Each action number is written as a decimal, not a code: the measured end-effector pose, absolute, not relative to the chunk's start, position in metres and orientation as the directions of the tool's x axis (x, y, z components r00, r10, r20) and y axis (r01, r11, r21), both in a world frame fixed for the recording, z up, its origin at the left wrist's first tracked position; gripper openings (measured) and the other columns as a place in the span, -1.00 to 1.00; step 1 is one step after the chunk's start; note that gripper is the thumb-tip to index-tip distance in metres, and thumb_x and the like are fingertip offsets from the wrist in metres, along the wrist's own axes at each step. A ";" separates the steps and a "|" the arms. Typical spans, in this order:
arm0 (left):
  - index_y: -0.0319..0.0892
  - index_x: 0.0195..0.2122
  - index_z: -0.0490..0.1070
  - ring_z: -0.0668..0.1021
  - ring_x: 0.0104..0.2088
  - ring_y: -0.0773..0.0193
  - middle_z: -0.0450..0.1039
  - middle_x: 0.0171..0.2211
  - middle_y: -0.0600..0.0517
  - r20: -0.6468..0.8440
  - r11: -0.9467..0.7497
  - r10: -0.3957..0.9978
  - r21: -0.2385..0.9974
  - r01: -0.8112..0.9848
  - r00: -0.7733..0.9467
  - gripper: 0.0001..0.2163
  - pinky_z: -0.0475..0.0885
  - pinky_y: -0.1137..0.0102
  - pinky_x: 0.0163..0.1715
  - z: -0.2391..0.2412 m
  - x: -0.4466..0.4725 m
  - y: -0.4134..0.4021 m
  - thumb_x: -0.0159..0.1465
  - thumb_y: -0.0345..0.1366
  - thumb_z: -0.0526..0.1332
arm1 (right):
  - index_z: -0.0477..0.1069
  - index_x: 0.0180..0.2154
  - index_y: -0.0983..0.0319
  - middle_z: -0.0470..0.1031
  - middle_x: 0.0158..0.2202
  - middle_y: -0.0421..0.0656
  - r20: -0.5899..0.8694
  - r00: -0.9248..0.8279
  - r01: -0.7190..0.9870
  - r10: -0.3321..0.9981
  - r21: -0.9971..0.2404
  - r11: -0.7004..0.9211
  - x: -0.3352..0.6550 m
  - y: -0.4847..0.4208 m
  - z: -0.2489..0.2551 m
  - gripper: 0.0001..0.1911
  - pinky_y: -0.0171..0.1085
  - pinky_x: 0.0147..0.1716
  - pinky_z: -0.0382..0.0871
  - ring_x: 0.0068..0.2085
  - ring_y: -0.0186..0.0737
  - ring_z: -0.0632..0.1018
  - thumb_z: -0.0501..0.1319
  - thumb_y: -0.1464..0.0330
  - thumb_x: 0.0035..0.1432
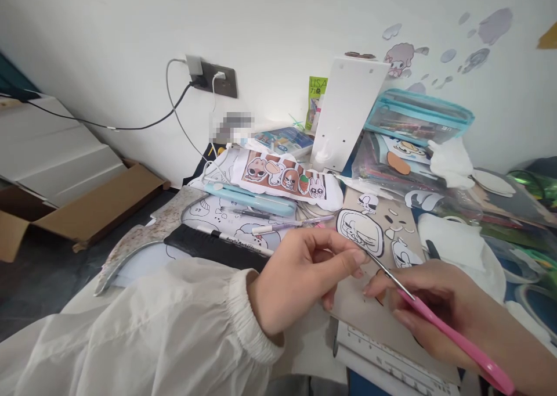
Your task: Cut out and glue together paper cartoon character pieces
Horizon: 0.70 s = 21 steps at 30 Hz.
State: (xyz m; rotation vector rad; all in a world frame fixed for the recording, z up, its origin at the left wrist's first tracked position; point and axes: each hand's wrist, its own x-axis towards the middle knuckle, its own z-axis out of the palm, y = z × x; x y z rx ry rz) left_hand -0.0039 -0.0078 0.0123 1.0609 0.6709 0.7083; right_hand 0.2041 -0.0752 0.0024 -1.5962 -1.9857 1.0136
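My left hand [307, 274] is closed in a pinch, thumb against fingertips. Whatever sits between those fingertips is too small to make out. In my right hand [444, 303] is a slim pair of pink-handled tweezers [452, 329], its narrow metal tip reaching the left fingertips. Both hands are above a beige board [352, 297]. Cut-out cartoon pieces lie on the board, among them a round black-outlined face [360, 232] just beyond the fingertips and a smaller piece [404, 252] near my right hand.
Behind the hands lie a printed cartoon sheet [282, 178], a light-blue case [250, 198] and pens [296, 224]. A white upright panel [348, 111] and a teal clear pouch [420, 117] stand by the wall. A ruler [391, 364] lies under the board's front. Cardboard boxes [87, 210] are at left.
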 end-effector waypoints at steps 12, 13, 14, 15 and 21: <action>-0.29 -0.50 0.42 0.28 -0.78 0.60 0.41 -0.58 0.11 -0.160 0.330 0.788 0.925 -0.188 0.595 -0.85 0.16 0.66 -0.79 0.012 -0.004 -0.007 0.16 -0.32 0.28 | 0.49 -0.28 0.09 0.09 -0.64 -0.31 -0.195 -0.317 0.542 0.928 -0.841 0.009 0.204 -0.073 0.002 -0.74 -0.37 -0.67 -0.03 -0.61 -0.38 0.09 0.13 0.48 0.02; -0.29 -0.49 0.42 0.28 -0.78 0.60 0.40 -0.58 0.11 -0.160 0.329 0.787 0.926 -0.185 0.596 -0.85 0.16 0.66 -0.79 0.012 -0.004 -0.007 0.16 -0.32 0.28 | 0.49 -0.27 0.09 0.09 -0.63 -0.31 -0.201 -0.322 0.551 0.925 -0.835 0.011 0.204 -0.073 0.003 -0.73 -0.38 -0.67 -0.03 -0.61 -0.38 0.09 0.12 0.49 0.02; -0.29 -0.49 0.43 0.28 -0.78 0.60 0.41 -0.57 0.11 -0.160 0.326 0.787 0.928 -0.182 0.596 -0.85 0.16 0.66 -0.79 0.012 -0.004 -0.007 0.16 -0.31 0.28 | 0.48 -0.26 0.09 0.08 -0.63 -0.32 -0.214 -0.329 0.561 0.920 -0.828 0.008 0.205 -0.072 0.004 -0.72 -0.39 -0.66 -0.03 -0.61 -0.39 0.09 0.11 0.49 0.03; -0.29 -0.48 0.43 0.28 -0.78 0.60 0.41 -0.56 0.11 -0.159 0.323 0.787 0.929 -0.179 0.596 -0.84 0.16 0.65 -0.79 0.012 -0.004 -0.007 0.16 -0.30 0.28 | 0.47 -0.25 0.09 0.07 -0.62 -0.33 -0.224 -0.330 0.576 0.917 -0.817 0.008 0.205 -0.072 0.004 -0.71 -0.39 -0.66 -0.02 -0.61 -0.39 0.09 0.10 0.50 0.03; -0.29 -0.46 0.43 0.30 -0.77 0.61 0.44 -0.52 0.09 -0.158 0.323 0.782 0.930 -0.175 0.603 -0.84 0.17 0.66 -0.79 0.011 -0.005 -0.007 0.17 -0.29 0.28 | 0.45 -0.26 0.14 0.11 -0.62 -0.35 -0.199 -0.341 0.672 0.919 -0.735 0.090 0.210 -0.071 -0.003 -0.73 -0.43 -0.65 0.02 -0.61 -0.43 0.09 0.16 0.53 -0.02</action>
